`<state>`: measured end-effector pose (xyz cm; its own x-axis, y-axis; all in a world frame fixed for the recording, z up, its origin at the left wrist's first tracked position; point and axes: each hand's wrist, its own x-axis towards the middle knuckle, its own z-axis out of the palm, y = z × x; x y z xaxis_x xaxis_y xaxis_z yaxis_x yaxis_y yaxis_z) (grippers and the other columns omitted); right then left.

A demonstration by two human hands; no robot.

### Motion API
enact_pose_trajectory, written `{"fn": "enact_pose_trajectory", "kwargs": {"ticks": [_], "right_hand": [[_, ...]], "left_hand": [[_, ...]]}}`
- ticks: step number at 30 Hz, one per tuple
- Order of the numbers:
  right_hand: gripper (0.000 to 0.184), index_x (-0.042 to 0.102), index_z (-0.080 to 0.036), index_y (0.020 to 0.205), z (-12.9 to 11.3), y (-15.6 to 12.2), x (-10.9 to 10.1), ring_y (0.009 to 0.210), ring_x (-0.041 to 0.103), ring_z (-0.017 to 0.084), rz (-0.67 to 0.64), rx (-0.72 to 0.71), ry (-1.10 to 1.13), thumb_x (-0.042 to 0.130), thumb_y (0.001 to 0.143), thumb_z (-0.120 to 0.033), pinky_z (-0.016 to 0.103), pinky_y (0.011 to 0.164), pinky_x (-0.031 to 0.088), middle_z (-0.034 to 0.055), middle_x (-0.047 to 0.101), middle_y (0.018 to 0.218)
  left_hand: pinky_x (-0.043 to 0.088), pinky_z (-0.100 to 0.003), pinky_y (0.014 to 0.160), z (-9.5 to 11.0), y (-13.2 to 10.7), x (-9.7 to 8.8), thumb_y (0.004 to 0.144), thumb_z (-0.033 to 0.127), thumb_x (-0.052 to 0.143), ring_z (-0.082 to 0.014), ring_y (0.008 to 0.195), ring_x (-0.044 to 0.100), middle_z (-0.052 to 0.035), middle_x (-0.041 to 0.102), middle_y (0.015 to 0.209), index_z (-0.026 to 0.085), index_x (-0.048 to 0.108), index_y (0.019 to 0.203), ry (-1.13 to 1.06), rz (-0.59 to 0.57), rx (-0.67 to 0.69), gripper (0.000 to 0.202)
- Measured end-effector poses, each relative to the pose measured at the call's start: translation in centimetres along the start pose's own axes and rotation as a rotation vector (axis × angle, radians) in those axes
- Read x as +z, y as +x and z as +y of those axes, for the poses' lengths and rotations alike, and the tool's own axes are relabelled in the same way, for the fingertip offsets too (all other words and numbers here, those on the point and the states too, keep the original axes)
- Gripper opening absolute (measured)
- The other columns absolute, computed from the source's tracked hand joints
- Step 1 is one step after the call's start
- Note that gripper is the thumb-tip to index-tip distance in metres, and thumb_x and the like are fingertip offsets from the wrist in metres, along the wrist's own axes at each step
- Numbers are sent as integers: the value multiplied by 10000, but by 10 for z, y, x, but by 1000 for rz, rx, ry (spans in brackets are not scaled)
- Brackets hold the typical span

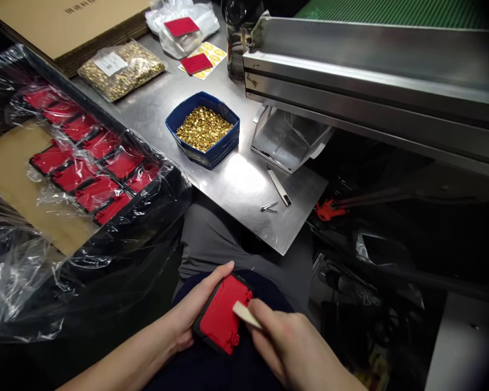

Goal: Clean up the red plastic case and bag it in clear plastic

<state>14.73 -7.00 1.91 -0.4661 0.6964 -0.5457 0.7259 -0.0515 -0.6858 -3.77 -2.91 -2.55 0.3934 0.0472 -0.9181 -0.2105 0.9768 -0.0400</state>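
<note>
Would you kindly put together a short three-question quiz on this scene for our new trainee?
1. Which hand holds the pale tool, and which holds the red-and-black case?
2. Fill in: The small pieces in the blue bin are ____-coloured.
3. True or false: The blue bin stands on the green ribbed surface.

Key:
1. The right hand holds the tool; the left hand holds the case.
2. Gold.
3. False; it stands on the metal table.
</note>
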Motion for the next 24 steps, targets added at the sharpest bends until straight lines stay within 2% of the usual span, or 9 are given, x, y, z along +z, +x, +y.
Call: {"fn": "enact_pose_trajectory", "kwargs": {"ticks": [3, 5, 8, 11, 14, 16, 20, 24], "right_hand": [[110, 524, -263, 926, -5, 0, -6, 566, 596, 107, -121, -39, 69, 530, 981, -169, 200, 536, 336, -57, 684, 754], [93, 523, -259, 921, -6, 0, -5, 588, 616, 114, -86, -52, 49, 529, 985, -193, 209, 548, 335, -48, 694, 774], [79, 527, -267, 1007, -3, -4, 2, 626, 662, 131, 10, 12, 29, 471, 1008, -212, 223, 556, 337, -36, 714, 803], [95, 539, -275, 1028, 2, -6, 7, 637, 696, 148, -32, -21, -11, 501, 977, -204, 232, 545, 333, -33, 734, 811], [101, 545, -267, 1081, 5, -4, 7, 690, 726, 183, 46, -4, -99, 470, 1015, -252, 252, 566, 342, 1, 749, 852], [123, 533, -274, 1104, 5, -4, 6, 683, 726, 173, 64, 19, -85, 447, 1024, -236, 249, 564, 339, -11, 746, 840], [84, 530, -277, 1051, 1, -4, 6, 679, 722, 170, -28, -46, -76, 490, 991, -235, 245, 557, 337, -23, 746, 847], [109, 536, -265, 1071, 3, -5, 11, 665, 718, 176, 52, 28, -85, 460, 1000, -235, 253, 548, 329, -11, 744, 830]], "left_hand": [[528, -243, 626, 1, -1, 2, 841, 651, 719, -185, 690, 665, -92, 750, 818, 120, 755, 900, 85, -5, 69, 535], [525, -247, 613, 2, -2, 3, 832, 657, 725, -189, 680, 662, -83, 742, 793, 137, 748, 889, 95, 0, 73, 523], [498, -232, 557, 2, -1, 3, 818, 685, 723, -164, 608, 624, -63, 709, 726, 136, 737, 838, 53, 10, 20, 549], [518, -238, 584, 2, 0, 2, 826, 651, 738, -178, 652, 651, -85, 739, 795, 125, 755, 919, 87, -7, 70, 534], [515, -251, 547, 2, 1, 1, 810, 672, 740, -176, 583, 626, -76, 711, 708, 110, 751, 867, 46, 19, 28, 565], [503, -241, 529, 2, 1, 0, 803, 677, 747, -162, 559, 612, -76, 706, 696, 95, 751, 859, 7, 31, 1, 585], [526, -257, 560, 0, 1, 0, 810, 666, 746, -189, 622, 654, -104, 741, 782, 88, 760, 921, 6, 14, 3, 589], [499, -239, 526, -1, 1, 0, 836, 658, 727, -158, 561, 612, -68, 705, 704, 91, 759, 898, -42, 9, 19, 572]]}}
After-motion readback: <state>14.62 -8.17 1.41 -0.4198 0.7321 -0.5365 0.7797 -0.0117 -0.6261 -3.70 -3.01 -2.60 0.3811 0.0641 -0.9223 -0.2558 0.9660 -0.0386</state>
